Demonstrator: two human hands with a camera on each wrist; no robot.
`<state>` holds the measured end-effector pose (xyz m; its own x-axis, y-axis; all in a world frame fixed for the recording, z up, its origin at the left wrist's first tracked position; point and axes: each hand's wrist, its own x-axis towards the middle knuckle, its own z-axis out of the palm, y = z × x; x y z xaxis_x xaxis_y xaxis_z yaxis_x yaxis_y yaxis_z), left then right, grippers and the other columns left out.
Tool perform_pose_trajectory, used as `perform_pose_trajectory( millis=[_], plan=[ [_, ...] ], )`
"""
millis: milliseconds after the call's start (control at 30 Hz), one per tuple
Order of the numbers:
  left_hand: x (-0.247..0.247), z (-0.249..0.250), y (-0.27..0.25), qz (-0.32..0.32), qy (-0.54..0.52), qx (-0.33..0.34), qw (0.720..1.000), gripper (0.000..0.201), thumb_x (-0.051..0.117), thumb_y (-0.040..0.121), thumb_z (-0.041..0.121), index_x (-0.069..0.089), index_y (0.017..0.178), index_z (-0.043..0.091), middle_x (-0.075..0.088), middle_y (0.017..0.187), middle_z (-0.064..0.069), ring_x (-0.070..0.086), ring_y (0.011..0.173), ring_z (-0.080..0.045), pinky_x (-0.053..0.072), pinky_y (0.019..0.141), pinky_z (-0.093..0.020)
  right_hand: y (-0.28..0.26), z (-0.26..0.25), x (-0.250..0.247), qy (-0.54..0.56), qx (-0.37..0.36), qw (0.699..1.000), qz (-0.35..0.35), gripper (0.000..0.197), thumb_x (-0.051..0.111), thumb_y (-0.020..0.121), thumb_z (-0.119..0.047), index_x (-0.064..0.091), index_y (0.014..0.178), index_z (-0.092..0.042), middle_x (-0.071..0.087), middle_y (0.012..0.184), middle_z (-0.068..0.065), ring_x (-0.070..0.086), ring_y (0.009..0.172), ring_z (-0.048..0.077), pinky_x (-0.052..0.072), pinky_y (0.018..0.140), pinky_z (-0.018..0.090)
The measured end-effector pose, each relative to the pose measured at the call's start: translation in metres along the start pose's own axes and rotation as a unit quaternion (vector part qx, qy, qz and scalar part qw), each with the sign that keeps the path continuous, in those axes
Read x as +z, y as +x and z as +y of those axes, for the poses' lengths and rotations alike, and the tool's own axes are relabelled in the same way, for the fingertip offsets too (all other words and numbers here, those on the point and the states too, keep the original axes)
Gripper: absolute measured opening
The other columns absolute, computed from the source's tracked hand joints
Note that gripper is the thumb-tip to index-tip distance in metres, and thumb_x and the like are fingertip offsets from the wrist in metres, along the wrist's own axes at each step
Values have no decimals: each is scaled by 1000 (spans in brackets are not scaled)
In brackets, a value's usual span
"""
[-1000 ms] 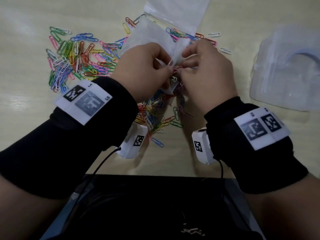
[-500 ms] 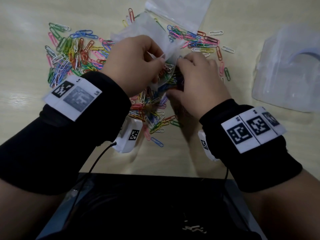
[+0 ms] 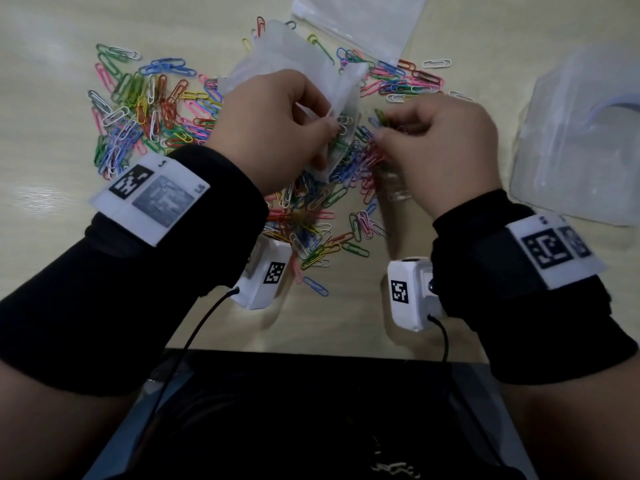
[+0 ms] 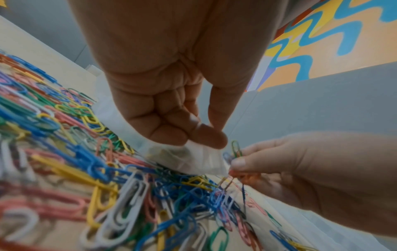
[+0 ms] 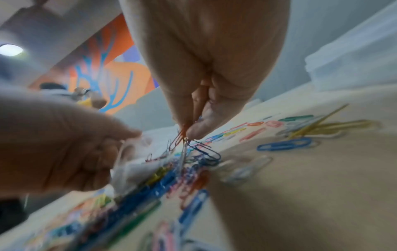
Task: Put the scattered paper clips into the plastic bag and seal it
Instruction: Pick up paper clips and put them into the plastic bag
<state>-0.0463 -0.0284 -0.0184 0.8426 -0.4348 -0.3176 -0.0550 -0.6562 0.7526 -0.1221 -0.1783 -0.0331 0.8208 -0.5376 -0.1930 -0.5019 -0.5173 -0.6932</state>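
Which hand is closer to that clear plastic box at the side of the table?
Right. The right hand pinches a bunch of paper clips just beside the clear plastic box. The left hand holds the plastic bag farther away, beyond the right hand.

A pale wood-grain table (image 3: 52,209) carries everything in view. A clear moulded plastic tray (image 3: 581,143) lies on it at the right edge. A flat clear sheet (image 3: 363,22) lies at the top centre, partly out of frame. A black surface (image 3: 311,417) adjoins the near table edge. In the wrist views, a mural (image 4: 335,34) in orange, blue and yellow covers the wall behind, above a grey panel (image 4: 322,108).
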Motion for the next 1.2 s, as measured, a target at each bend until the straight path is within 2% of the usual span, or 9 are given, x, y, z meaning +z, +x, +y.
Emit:
perform_pose_trajectory(
  millis=[233,400,533,633,767,867,1000,1100,1200],
  plan=[
    [1,3,0,-1,12,6,1000,14,59,87,27,68,92,17,72,69,5,68,67,-3,57,78,-31,-2,-15,9,304,106,945,-49,11,75,76,-5,72,86,-9,73,85,13,72,82,24,60,77,38],
    [3,6,-4,-33,-14,4,999,20,54,79,29,66,90,17,74,72,1,71,72,-6,57,79,-36,-3,-17,17,166,72,982,-47,17,72,70,-25,76,84,-17,75,79,2,72,79,20,58,77,45],
    [4,5,-5,-24,-7,-1,1000,25,53,75,34,67,89,17,74,74,1,71,76,-13,56,79,-37,-3,-23,14,66,39,992,-98,38,54,79,-10,68,115,-13,72,103,2,65,106,21,50,98,42],
    [2,7,-4,-3,-7,-12,1000,27,53,74,34,69,89,17,74,75,1,70,77,-16,56,80,-38,-6,-29,13,26,-4,995,-99,52,35,65,-8,65,107,-13,71,99,11,64,101,33,52,88,53],
    [0,4,-2,-1,8,-17,1000,13,58,85,27,68,88,19,71,68,8,68,68,-6,56,76,-27,-1,-24,4,25,-10,999,-27,30,52,81,-8,70,100,-23,68,92,-10,64,86,4,52,90,28],
    [-2,1,-4,-12,21,-12,1000,12,57,87,25,67,90,18,69,63,10,65,65,0,48,64,-14,8,-18,0,-51,-16,998,42,25,52,88,-17,63,109,-25,56,119,-2,56,98,11,41,91,20],
    [-3,0,-6,-12,25,-19,999,10,57,85,26,65,86,20,69,59,14,65,65,2,47,65,-14,22,-6,8,-171,-21,983,-62,48,41,98,-26,34,144,-15,22,155,13,21,144,27,20,116,34],
    [-4,0,-7,10,20,-15,1000,10,57,85,25,64,81,19,67,57,13,65,62,3,46,62,-11,19,-6,14,-214,-93,966,-108,47,40,97,-32,42,140,-13,34,151,12,30,140,29,24,118,38],
    [-8,-2,-5,28,9,-16,999,10,56,84,23,64,82,17,69,59,6,66,60,1,54,70,-23,5,-12,12,-243,-121,952,-139,51,51,92,-38,45,137,-13,39,145,10,35,134,31,27,112,35]
  ],
)
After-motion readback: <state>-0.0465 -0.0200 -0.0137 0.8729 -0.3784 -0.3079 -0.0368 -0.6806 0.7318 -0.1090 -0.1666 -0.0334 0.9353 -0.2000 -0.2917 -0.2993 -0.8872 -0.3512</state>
